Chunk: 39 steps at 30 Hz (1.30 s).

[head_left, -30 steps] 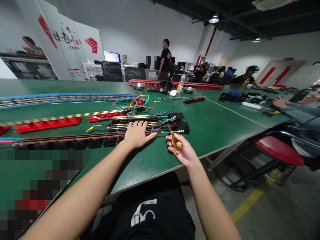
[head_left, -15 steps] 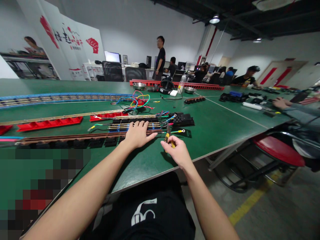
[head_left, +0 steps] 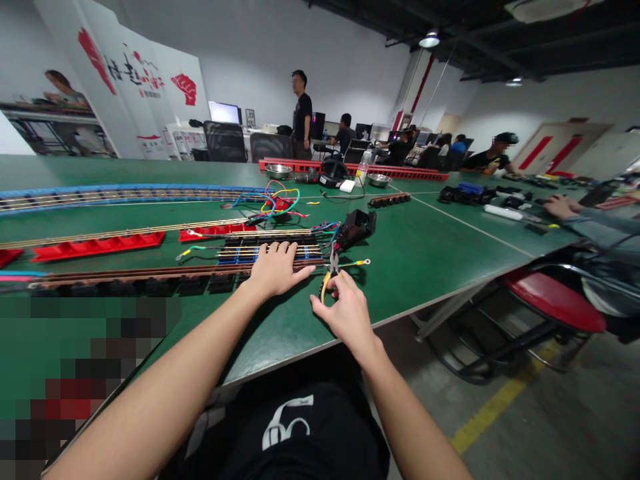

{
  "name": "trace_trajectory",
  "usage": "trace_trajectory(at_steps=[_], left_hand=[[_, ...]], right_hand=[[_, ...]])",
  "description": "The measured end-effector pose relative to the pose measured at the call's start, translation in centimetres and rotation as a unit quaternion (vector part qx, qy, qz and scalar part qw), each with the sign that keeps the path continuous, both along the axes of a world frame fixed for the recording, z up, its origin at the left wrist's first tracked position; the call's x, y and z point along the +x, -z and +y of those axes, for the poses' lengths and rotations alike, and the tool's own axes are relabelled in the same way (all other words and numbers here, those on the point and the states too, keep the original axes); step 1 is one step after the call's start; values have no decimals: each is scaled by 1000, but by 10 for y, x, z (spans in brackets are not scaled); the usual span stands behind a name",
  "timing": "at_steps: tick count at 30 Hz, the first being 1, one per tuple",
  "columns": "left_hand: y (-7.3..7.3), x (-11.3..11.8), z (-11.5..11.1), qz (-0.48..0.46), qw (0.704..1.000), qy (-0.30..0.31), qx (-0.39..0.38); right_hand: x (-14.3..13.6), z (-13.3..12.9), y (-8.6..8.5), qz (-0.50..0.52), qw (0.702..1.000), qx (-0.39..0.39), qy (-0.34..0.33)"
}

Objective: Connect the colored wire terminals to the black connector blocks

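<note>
My left hand (head_left: 273, 272) lies flat across a track section with brass strips and blue and black supports (head_left: 235, 252), fingers stretched out. In my right hand (head_left: 347, 308) is a pair of pliers (head_left: 326, 285) with yellow and black handles. Their jaws are at the track's right end, among thin coloured wires, and I cannot tell what they touch. Just beyond the jaws a black plastic housing (head_left: 356, 229) stands tilted up from the table. A wire with a ring terminal (head_left: 367, 262) sticks out to the right of the pliers. Brown rails (head_left: 150, 275) run along the near side.
Red plastic supports (head_left: 100, 247) and a blue track (head_left: 125, 197) lie on the green table (head_left: 425, 267). Further back are a wire bundle (head_left: 280, 203), metal bowls (head_left: 279, 172) and a bottle (head_left: 363, 168). At right are a co-worker's hands (head_left: 560, 205) and a red stool (head_left: 557, 300).
The black housing has tipped up from lying flat. The pliers have turned more upright and their handles have spread as my right hand shifted. My left hand stays put.
</note>
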<state>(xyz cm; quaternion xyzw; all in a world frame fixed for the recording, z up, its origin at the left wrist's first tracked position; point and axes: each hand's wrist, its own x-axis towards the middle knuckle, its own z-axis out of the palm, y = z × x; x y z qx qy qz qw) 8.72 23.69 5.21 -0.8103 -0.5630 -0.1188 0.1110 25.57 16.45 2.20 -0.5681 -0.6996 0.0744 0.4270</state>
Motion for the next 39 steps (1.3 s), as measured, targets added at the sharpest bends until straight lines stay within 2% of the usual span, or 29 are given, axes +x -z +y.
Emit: trace_trajectory(at_steps=[4, 10, 17, 21, 23, 25, 29, 33, 34, 36, 39], left_hand=[[0, 0, 0, -3, 1000, 0, -1], [-1, 0, -1, 3, 1000, -1, -1], [-2, 1, -1, 1, 1000, -4, -9], [-1, 1, -1, 2, 1000, -2, -8], [-2, 1, -1, 3, 1000, 0, -6], [-2, 1, -1, 5, 1000, 2, -7], [-2, 1, -1, 8, 1000, -3, -8], [-1, 0, -1, 6, 1000, 3, -2], [-1, 0, -1, 6, 1000, 5, -2], [-1, -1, -1, 5, 1000, 5, -1], [-1, -1, 0, 5, 1000, 2, -1]], right_hand=[[-1, 0, 0, -3, 1000, 7, 1], [5, 1, -3, 44, 999, -2, -14], [15, 2, -6, 113, 992, -45, -30], [21, 6, -4, 176, 979, -91, -51], [24, 10, -1, 237, 962, -120, -62], [25, 13, 0, 333, 927, -152, -81], [29, 15, -7, 522, 822, -191, -123], [36, 12, -16, 624, 732, -228, -152], [37, 11, -17, 636, 720, -232, -153], [37, 8, -18, 633, 723, -233, -151], [33, 3, -16, 578, 766, -228, -165]])
